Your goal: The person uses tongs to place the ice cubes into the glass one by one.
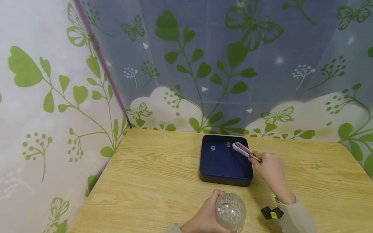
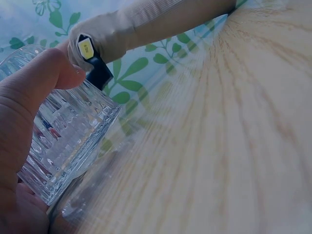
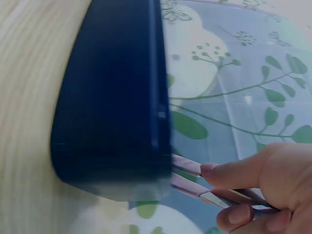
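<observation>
My left hand (image 1: 205,215) grips a clear ribbed glass (image 1: 239,207) in front of the tray; several clear chunks (image 1: 229,213) lie inside it. In the left wrist view the thumb wraps over the glass (image 2: 73,131). My right hand (image 1: 269,168) pinches a pair of pink tongs (image 1: 242,149) between thumb and fingers, over the right side of a dark blue tray (image 1: 224,179). Two small clear cubes lie in the tray: one cube (image 1: 213,148) to the left, another cube (image 1: 228,144) close to the tongs' tips. In the right wrist view the tray's wall hides those tips.
The wooden table (image 1: 151,174) reaches back to a patterned curtain (image 1: 180,81). A second curtain wall (image 1: 58,129) borders the left side. A black strap device with a yellow label (image 1: 273,213) sits at the right wrist. A faint flower-like mark (image 1: 315,166) shows on the table's right side.
</observation>
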